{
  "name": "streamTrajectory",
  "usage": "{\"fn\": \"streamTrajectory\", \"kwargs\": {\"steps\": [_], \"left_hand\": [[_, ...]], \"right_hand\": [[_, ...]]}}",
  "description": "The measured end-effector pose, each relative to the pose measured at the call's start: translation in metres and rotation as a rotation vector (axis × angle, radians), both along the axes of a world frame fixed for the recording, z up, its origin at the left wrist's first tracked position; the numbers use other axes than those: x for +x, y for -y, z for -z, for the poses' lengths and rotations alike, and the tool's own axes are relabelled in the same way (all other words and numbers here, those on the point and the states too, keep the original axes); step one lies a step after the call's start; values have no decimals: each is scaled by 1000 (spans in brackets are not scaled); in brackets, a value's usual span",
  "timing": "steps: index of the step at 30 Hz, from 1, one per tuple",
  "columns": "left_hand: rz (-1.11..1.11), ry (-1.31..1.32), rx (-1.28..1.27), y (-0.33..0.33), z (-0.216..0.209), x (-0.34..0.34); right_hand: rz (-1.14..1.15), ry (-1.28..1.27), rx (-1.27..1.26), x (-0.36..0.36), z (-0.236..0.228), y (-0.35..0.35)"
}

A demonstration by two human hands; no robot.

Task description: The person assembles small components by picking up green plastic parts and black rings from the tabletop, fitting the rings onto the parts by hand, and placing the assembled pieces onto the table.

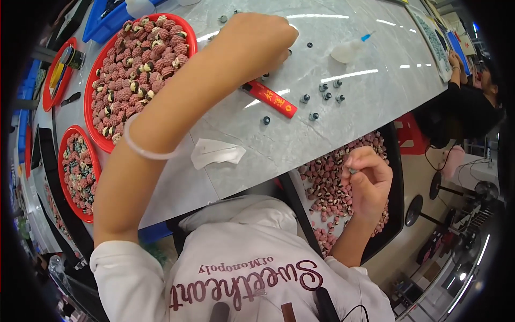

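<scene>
My left hand (263, 40) is closed over the far part of the table, its fingertips mostly turned away, so what it holds is hidden. Small dark pieces stand close by it, and a red stick with gold markings (273, 101) lies just below. Off to the right, my right hand (370, 180) pinches a small greyish piece (352, 170) between thumb and fingers. Beneath that hand is a black tray (396, 201) of pink and dark pieces. Several small dark capped pieces (326, 96) stand scattered on the grey marbled table (241, 126).
A big red tray (90, 107) heaped with pink knobby pieces sits at the left, a smaller red tray (96, 161) nearer. A squeeze bottle with blue tip (347, 51) stands far right; crumpled white paper (217, 153) lies near me. A co-worker (469, 104) sits at the right.
</scene>
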State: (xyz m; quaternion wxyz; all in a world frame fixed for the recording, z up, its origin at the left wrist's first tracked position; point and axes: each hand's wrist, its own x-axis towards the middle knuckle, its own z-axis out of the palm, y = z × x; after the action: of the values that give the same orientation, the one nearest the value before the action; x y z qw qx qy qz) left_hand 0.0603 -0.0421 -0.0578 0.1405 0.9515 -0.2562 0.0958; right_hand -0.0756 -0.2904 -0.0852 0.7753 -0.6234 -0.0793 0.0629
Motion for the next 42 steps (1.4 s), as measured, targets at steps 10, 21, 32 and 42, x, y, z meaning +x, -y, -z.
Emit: {"fn": "streamTrajectory", "kwargs": {"steps": [10,21,32,42], "left_hand": [[160,433,512,25,13,12],[-229,-624,-1431,-2,-17,-164],[-196,-244,-1214,-14,5,-187],[-211,-83,-1229,-12,6,-192]], "right_hand": [[1,80,-17,12,-10,-2],[-256,52,210,20,-21,-82],[-202,374,122,3,-10,-112],[-149,506,51,-9,-11,-121]]}}
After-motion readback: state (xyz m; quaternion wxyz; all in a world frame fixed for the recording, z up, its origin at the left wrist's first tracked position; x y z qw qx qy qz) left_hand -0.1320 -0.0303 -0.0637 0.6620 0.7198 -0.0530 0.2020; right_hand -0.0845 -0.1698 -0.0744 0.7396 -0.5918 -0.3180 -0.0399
